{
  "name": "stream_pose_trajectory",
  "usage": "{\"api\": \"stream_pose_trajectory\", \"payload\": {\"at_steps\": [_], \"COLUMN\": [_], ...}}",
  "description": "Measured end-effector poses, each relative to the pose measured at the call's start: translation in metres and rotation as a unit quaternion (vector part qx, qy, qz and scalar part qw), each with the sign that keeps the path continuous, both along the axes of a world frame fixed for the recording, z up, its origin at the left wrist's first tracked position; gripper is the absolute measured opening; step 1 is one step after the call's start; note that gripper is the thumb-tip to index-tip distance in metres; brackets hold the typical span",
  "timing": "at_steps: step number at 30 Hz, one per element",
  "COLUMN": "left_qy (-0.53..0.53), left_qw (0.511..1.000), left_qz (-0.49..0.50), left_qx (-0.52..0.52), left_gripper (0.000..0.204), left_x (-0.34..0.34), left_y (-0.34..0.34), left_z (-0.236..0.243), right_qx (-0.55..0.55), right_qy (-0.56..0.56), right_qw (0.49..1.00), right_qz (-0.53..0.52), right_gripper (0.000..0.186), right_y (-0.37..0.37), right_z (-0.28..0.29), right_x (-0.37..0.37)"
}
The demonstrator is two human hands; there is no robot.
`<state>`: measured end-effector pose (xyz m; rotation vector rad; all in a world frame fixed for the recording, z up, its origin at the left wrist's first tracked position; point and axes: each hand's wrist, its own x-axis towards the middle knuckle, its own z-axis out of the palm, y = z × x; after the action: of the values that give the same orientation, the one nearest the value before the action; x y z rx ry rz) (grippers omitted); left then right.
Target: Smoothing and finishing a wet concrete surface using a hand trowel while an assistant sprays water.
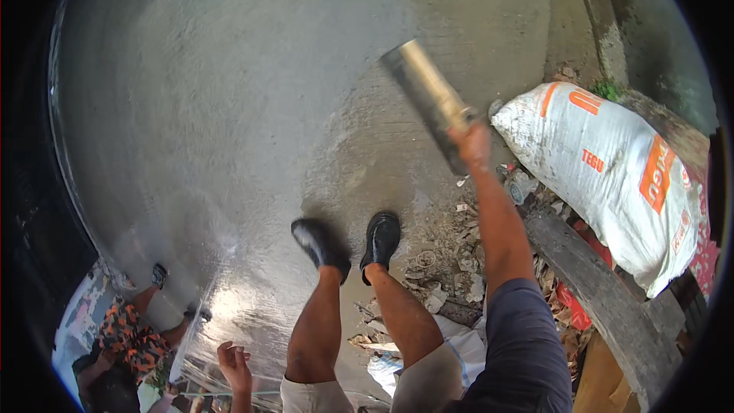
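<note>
My right hand (472,145) is closed round the near end of a finishing trowel (430,80), a long dark flat blade with a pale wooden handle along its back. The trowel slants up and to the left, over wet grey concrete (252,69). Slight blur shows on the hand and the tool. Low in the picture, my left hand (235,365) is raised with loosely bent fingers apart and nothing in it. My feet, in black boots (381,237), stand on the concrete just below a rougher, rippled patch.
A full white sack (604,160) with orange print lies at the right, beside a weathered plank (589,291). Rubble (451,260) and scraps lie along the concrete's right edge. At the lower left is another person in orange-patterned shorts (134,336). A low kerb (600,15) runs at the upper right.
</note>
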<state>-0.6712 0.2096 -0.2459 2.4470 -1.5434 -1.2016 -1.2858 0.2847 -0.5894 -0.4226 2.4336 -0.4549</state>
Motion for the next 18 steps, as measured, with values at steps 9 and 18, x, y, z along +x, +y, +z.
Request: {"api": "stream_pose_trajectory", "payload": {"at_steps": [9,18], "left_qy": [0.111,0.236], "left_qw": [0.987,0.95], "left_qz": [0.112,0.206], "left_qx": [0.011,-0.014], "left_gripper": [0.023,0.026], "left_x": [-0.078,-0.204], "left_y": [-0.012,-0.079], "left_z": [-0.028,-0.041], "right_qx": [-0.069,-0.149], "right_qy": [0.105,-0.204], "right_qw": [0.99,0.841], "right_qz": [0.067,0.479], "right_gripper": [0.048,0.02], "right_y": [-0.094,-0.263], "right_z": [0.079,0.085], "right_x": [-0.03,0.282]}}
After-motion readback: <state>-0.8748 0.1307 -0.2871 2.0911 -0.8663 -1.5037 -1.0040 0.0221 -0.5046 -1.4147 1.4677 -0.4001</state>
